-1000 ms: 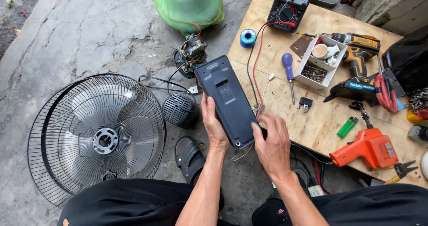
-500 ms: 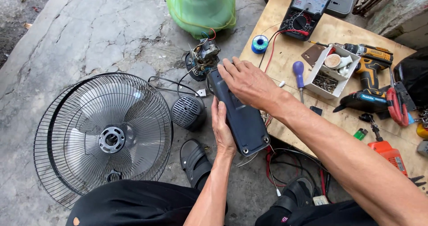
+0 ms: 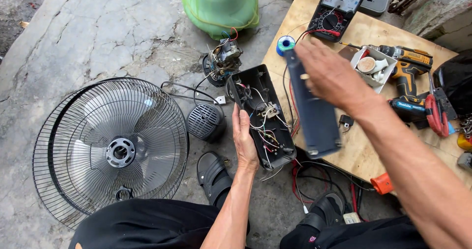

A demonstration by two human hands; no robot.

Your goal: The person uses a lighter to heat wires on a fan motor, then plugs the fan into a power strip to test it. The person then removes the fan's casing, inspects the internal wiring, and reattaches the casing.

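Black open casing (image 3: pixel 263 114) cupped by left hand (image 3: pixel 244 141) underneath, right hand (image 3: pixel 327 74) raised — fingers gripping detached cover (image 3: pixel 314 116)

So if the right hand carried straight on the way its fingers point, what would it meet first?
The right hand, holding the dark flat plastic cover panel, points up-left toward the small blue spool on the plywood board. That spool looks first in line, though the hand may be above it; depth is unclear.

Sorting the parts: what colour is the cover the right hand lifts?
Dark grey cover, best in the head view.
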